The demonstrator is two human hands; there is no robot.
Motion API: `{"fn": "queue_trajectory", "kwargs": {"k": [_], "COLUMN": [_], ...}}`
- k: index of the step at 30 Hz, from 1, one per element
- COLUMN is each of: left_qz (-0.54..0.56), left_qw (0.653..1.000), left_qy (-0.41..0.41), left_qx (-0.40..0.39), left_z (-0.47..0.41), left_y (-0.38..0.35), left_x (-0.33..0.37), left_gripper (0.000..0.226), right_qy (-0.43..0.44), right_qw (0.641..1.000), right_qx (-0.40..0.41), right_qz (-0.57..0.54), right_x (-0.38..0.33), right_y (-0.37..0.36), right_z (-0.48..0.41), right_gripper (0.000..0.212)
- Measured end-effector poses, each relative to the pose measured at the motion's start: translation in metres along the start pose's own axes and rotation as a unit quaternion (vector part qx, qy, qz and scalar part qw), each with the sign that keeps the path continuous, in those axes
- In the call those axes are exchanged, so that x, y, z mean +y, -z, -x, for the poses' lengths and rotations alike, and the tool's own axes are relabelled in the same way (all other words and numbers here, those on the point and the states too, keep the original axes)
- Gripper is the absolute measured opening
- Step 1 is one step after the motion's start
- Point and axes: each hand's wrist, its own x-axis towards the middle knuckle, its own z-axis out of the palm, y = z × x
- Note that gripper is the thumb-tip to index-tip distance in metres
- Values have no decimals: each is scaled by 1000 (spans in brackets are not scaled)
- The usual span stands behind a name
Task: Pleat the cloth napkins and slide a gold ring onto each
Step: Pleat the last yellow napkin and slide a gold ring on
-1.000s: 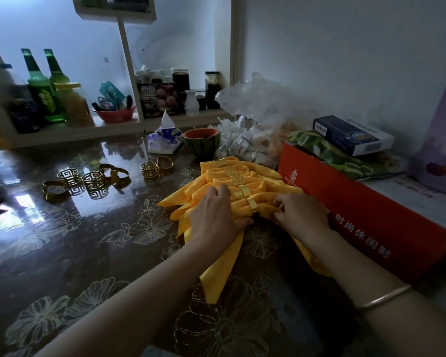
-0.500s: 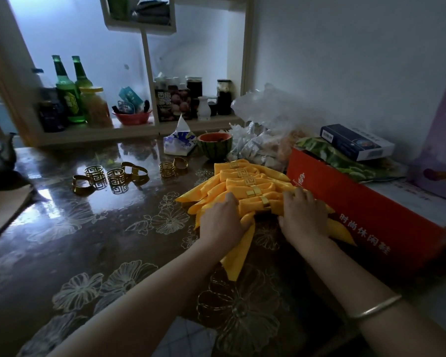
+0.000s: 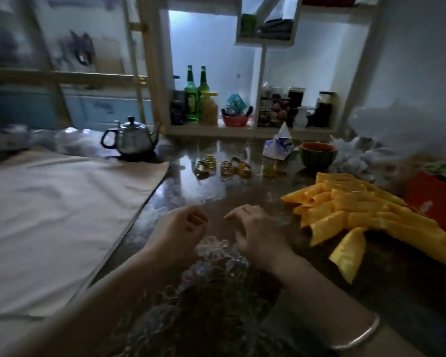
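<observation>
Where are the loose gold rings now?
Head view: the loose gold rings stand far back on the table, between the metal teapot at left and the green bowl at right.

Dim, motion-blurred; backlit shelf, glare on tabletop.

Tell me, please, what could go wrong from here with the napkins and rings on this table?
1. The loose gold rings stand on a glossy table; a hasty reach by the empty left hand or right hand might send them rolling.
2. The teapot stands at the far corner of the flat pale cloth; dragging that cloth could perhaps jolt it.
3. The pile of yellow napkins fans out loosely; a passing forearm may undo it.
</observation>
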Motion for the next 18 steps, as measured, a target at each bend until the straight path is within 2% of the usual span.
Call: {"fn": "queue_trajectory", "kwargs": {"k": [5, 7, 9, 11, 13, 15, 18], "left_qz": [-59, -77, -82, -72, -62, -70, -106], "left_qw": [996, 994, 993, 995, 995, 991, 987], "left_qy": [60, 75, 79, 67, 24, -13, -45], "left_qx": [31, 26, 21, -20, -76, -113, -115], "left_z": [65, 86, 101, 111, 118, 122, 126], "left_y": [99, 129, 154, 169, 180, 183, 184], "left_x": [-89, -115, -133, -145, -152, -156, -162], "left_gripper": [16, 5, 25, 41, 46, 48, 51], "right_qy": [116, 148, 195, 243, 277, 286, 268], "right_qw": [984, 972, 956, 941, 929, 927, 933], "right_qx": [-100, -126, -141, -159, -177, -168, -144], "right_qz": [-93, -130, -167, -175, -169, -175, -193], "right_x": [-81, -112, -138, -159, -174, -180, -182], "right_y": [-50, -66, -82, -93, -103, -110, -115], "right_z": [-35, -48, -58, -64, -68, -71, -77], "right_gripper": [35, 33, 31, 33, 34, 23, 10]}}
